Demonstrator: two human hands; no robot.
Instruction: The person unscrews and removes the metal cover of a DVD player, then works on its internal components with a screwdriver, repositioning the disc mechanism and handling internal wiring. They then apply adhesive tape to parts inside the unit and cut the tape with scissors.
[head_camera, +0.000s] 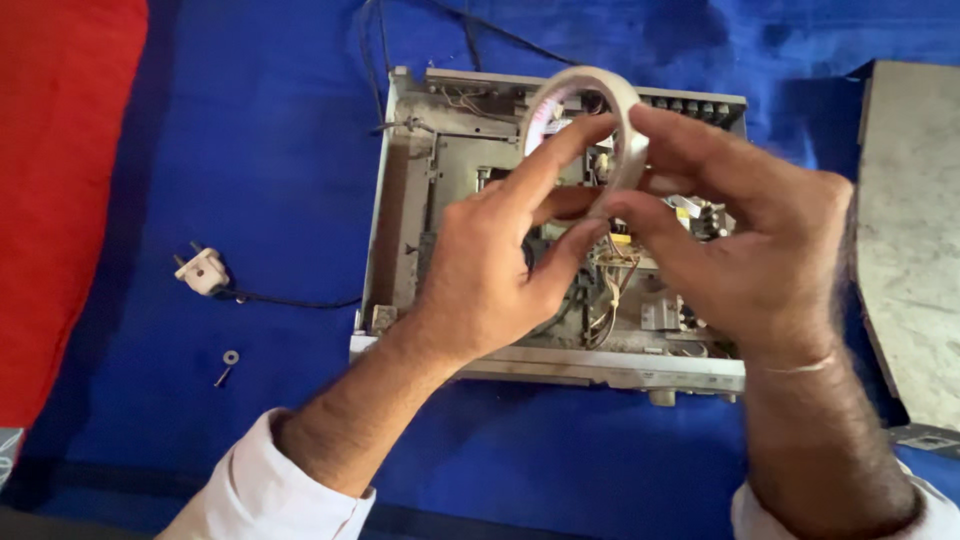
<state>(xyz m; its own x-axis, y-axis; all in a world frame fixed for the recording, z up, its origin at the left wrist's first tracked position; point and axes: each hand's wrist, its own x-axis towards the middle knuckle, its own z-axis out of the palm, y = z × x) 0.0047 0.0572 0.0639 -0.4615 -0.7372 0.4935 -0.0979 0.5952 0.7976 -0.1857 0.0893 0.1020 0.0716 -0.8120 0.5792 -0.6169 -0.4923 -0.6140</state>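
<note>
Above the opened, dusty grey metal electronics chassis (548, 240), the left hand (490, 280) and right hand (750, 250) are both gripping a pale beige tape roll (600, 120), fingers (560, 150) pinching its rim as if feeling for the end.

White rolled-up shirt sleeves on both forearms, thin pale thread band (800, 366) around right wrist.

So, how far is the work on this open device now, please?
Done: the metal case lies open on the blue cloth, wiring exposed, and a screw and washer lie loose beside it. In hand: the left hand and right hand hold a tape roll above it. Left: no tape strip shows pulled yet; the plug lies unplugged.
</note>
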